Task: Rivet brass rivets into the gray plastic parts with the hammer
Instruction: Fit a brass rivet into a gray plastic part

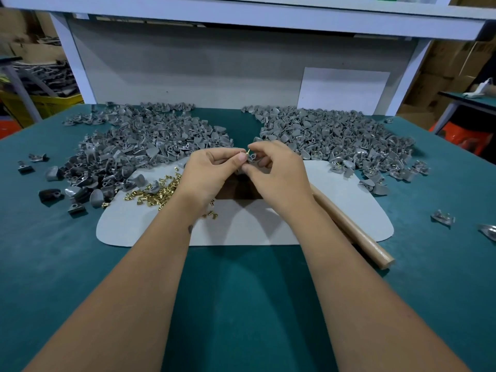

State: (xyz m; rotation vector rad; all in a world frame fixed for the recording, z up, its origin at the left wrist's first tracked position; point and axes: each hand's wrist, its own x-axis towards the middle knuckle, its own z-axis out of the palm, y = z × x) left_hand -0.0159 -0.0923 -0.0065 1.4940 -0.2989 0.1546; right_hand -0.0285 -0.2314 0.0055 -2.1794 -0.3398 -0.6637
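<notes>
Above the middle of the pale mat (268, 226), a small brass rivet (248, 151) was pinched between the thumb and forefinger of the left hand (212, 173), while a gray plastic part (252, 157) was held in the curled fingertips of the right hand (276, 170). Rivet and part were almost touching; whether the shank had entered its hole could not be made out, since the fingers covered the joint. The hammer was seen only as a wooden handle (354, 229) lying on the mat under the right forearm, its head hidden.

A slip was judged the likeliest fault: so small a rivet could be dropped among the loose brass rivets (158, 193) or roll off the mat. If the rivet were seated crooked, a bent shank or a cracked part could be expected from the blow. Fingers kept close to the part would also be at risk from the hammer.

Heaps of gray parts were spread on both sides, the left heap (139, 146) apart from the right heap (338, 138), which seemed to hold brass already. A green table (241, 304) carried everything. Behind it a white shelf frame (241, 17) and gray back panel (188, 71) were seen, with cardboard boxes (453, 68) and a yellow crate (48, 103) beyond.
</notes>
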